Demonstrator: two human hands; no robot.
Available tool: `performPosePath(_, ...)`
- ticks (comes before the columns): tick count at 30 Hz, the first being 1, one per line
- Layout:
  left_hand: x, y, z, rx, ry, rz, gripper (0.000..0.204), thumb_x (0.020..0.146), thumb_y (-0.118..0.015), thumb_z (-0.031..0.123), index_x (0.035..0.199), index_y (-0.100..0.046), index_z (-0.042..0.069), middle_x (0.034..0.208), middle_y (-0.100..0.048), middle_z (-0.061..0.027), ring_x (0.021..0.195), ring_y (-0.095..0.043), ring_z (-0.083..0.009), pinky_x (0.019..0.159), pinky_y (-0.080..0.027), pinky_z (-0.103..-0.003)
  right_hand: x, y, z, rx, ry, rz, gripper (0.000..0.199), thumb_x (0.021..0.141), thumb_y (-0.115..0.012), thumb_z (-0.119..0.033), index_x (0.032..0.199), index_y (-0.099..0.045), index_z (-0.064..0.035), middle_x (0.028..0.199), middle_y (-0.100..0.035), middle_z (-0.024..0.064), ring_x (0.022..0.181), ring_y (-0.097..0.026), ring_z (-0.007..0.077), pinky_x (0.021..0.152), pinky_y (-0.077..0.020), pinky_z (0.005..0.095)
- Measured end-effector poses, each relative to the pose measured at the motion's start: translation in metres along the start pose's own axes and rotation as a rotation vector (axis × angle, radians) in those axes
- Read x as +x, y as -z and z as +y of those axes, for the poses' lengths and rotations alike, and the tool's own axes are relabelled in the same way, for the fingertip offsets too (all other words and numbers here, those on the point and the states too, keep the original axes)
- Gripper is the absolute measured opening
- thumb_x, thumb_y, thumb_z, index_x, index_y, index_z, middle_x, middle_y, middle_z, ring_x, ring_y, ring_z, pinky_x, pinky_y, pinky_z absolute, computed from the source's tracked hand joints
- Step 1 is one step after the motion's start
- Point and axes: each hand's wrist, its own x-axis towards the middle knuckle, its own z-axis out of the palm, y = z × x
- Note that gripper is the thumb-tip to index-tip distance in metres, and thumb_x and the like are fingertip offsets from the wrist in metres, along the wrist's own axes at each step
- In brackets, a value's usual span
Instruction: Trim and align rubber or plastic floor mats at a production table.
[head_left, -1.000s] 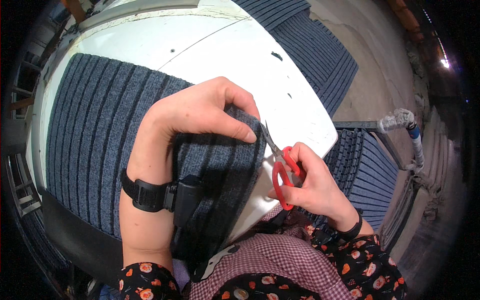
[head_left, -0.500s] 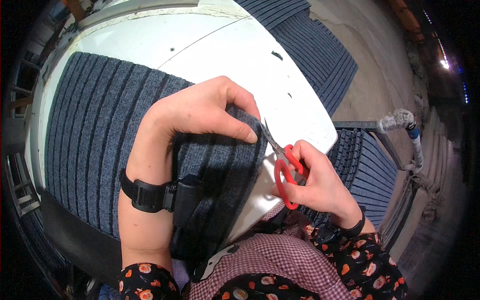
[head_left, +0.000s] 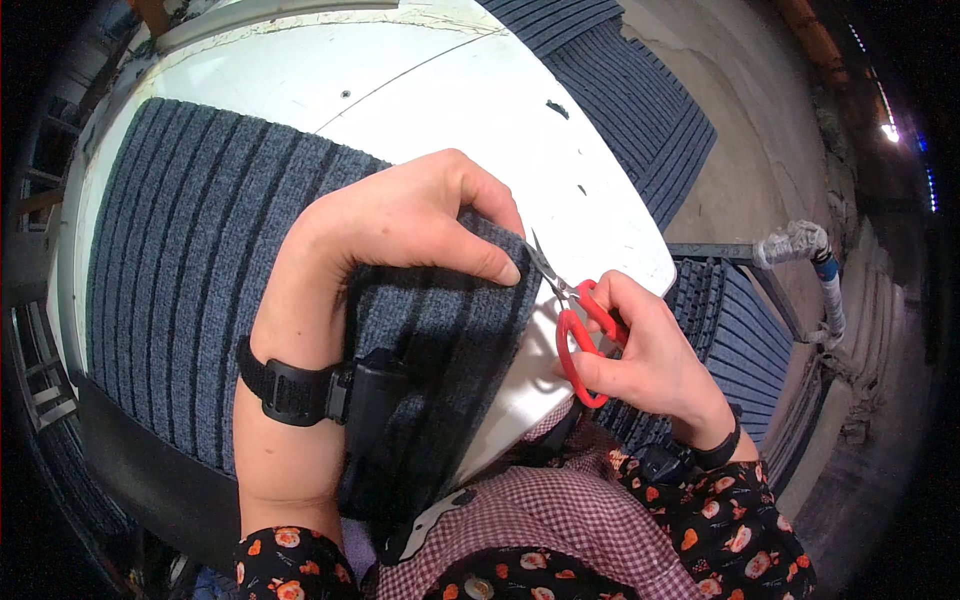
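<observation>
**Scissors (head_left: 562, 291) poised at the lifted corner of the ribbed mat (head_left: 200, 270)**

And there it was, all the action just right of centre frame! The blue-grey mat sprawled across the left of the frame on the white table (head_left: 440, 100), its right part raised to a corner near the middle. The left hand (head_left: 410, 215) had that corner tight, thumb over the ribbed face, index finger bent round the far side; what the other fingers did beneath, nobody could tell.

In from the lower right came the right hand (head_left: 650, 345), fingers through the 2 red loops, gripping firmly. The 2 blades stood slightly apart, tips right beside the mat's edge and close to the thumb. Touching the fabric, or a hair off it? Impossible to call.

So, the score at that moment: the corner was secured, the scissors were in position, and the blades had not closed. Whether any snip had been made along that edge was not visible, so how much cutting was left could not be judged either.

Around the contest, more ribbed mats (head_left: 635, 110) lay at the upper right, and another pile (head_left: 745, 350) sat at the right, past the table's corner.
</observation>
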Motion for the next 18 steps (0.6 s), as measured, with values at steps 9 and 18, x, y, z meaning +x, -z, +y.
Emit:
performPosePath(9,-0.001,0.001,0.002,0.057,0.027,-0.006,0.018,0.065,-0.074,0.01,0.08,-0.067,0.001,0.07,-0.061,-0.0035,0.067,-0.053,-0.0129,0.066,-0.042,-0.026,0.005,0.014,-0.008,-0.054,-0.046,-0.093,0.037,0.066,-0.071,-0.026,0.075,-0.047,-0.0007,0.068,-0.05,0.0058,0.062,-0.046,0.0119,0.054,-0.0388,0.0256)
performPosePath(18,-0.001,0.0,0.002,0.017,0.024,-0.008,0.017,0.065,-0.074,0.008,0.078,-0.067,0.0,0.071,-0.061,-0.0033,0.068,-0.053,-0.0128,0.067,-0.042,-0.026,0.012,0.023,-0.01,-0.06,-0.019,-0.158,0.034,0.067,-0.071,-0.024,0.075,-0.047,-0.0022,0.067,-0.049,0.0032,0.061,-0.045,0.0101,0.053,-0.0374,0.024)
